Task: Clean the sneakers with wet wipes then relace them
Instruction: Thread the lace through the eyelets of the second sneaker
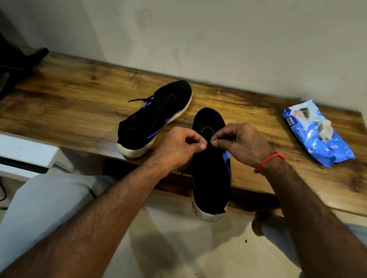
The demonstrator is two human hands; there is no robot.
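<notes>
The room is dim and a bit yellow; soft light shines on the far part of the wooden table (74,97); dark shadows lie on the near floor (167,249); the edges bend; nothing looks very sharp.

Two black, white-soled sneakers (155,118) (210,175) on wooden table; blue wipes pack (317,133) right

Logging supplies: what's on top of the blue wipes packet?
A crumpled whitish wipe sits on the blue plastic wet-wipes packet, covering where the opening would be, so that is hidden.
</notes>
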